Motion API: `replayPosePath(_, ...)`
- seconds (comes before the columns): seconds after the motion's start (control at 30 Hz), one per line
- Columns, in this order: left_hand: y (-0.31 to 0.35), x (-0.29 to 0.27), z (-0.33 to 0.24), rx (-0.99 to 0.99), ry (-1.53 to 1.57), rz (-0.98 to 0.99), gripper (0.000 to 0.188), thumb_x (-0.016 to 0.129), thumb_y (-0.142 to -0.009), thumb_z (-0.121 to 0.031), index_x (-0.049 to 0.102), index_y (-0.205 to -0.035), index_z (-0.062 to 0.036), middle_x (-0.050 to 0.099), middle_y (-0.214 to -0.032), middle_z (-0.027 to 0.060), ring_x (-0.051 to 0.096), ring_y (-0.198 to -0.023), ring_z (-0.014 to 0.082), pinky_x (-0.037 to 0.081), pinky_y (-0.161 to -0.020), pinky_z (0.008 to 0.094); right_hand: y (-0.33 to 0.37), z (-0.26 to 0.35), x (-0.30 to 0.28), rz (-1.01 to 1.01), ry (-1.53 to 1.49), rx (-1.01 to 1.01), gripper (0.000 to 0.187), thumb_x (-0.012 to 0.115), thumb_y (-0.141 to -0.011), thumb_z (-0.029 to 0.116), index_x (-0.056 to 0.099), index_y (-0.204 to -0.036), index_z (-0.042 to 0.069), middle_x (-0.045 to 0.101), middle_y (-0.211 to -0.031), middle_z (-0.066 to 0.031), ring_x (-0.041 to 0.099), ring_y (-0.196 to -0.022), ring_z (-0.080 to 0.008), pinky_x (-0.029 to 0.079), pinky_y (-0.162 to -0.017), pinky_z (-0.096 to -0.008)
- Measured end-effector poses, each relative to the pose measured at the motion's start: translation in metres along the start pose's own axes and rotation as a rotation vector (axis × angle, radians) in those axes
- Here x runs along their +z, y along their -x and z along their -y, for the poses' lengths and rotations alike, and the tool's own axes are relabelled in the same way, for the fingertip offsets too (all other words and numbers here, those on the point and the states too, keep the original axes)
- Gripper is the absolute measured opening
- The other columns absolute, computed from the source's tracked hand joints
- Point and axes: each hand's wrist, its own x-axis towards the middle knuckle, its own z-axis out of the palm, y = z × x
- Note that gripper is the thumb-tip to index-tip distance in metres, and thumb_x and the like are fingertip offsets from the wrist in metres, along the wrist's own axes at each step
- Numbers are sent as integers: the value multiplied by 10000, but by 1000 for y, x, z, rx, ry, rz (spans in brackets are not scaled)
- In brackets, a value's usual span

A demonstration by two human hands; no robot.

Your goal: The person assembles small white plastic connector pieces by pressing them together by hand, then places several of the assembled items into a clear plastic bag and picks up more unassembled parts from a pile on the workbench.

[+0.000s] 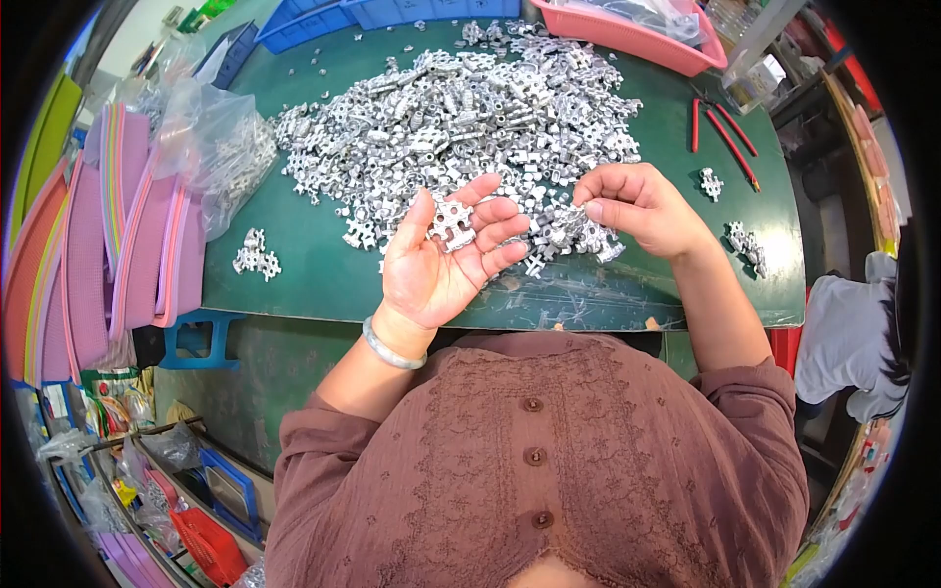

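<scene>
My left hand (pixel 417 274) is palm up, its fingers loosely curled. On it lies a flat silvery metal casting (pixel 452 224) with notched edges and holes, held between thumb and fingers. To its right, my right hand (pixel 647 208) is closed in a pinch at the near edge of the parts heap. Whatever its fingertips grip is too small to make out. Beyond both hands spreads a large heap of small silvery metal castings (pixel 461 113) on the green tabletop (pixel 392 312).
Small clusters of castings (pixel 256 257) sit at left and right. Red-handled pliers (pixel 727 137) lie at the right. Blue bins (pixel 431 10) and a pink basket (pixel 647 44) stand at the back. Stacked purple trays (pixel 132 220) and a clear plastic bag (pixel 230 167) crowd the left side.
</scene>
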Motion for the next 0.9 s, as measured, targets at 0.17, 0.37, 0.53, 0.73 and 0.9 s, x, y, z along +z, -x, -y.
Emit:
replayPosePath(0.17,-1,0,2,13,-55,-40,580,303,-907,-417,268,-1288,20,496,-1142,196,467,-1086,339,393,-913,438,1,1,1,-15,1,-18,111,544,-808,65,569,-900,9,536,-739,43,419,-621,-17,347,-545,-171)
replayPosePath(0.37,-2,0,5,12,-120,-126,568,324,-903,-421,318,-1263,18,535,-1053,164,512,-1004,292,415,-876,403,1,0,0,-1,-43,-18,122,545,-811,77,568,-905,4,545,-751,37,436,-639,-21,354,-556,-172)
replayPosePath(0.53,-3,6,13,35,-315,-237,485,440,-879,-310,363,-1228,18,534,-1055,154,504,-1018,269,397,-914,399,-2,3,1,53,-52,-39,134,531,-809,77,566,-898,-18,561,-762,17,472,-695,-40,400,-640,-194)
replayPosePath(0.73,-9,10,23,-77,-386,-319,422,438,-878,-212,372,-1205,48,506,-1111,173,533,-1003,317,388,-933,450,-4,3,6,27,-11,-52,144,537,-786,82,575,-885,-15,569,-756,9,480,-688,-48,405,-629,-204)
replayPosePath(0.9,-13,13,28,-119,-227,-318,378,394,-899,-225,427,-1168,39,514,-1083,158,530,-999,318,395,-919,458,-7,-2,5,36,85,-72,137,529,-802,64,570,-902,-19,567,-765,13,464,-677,-36,381,-610,-192)
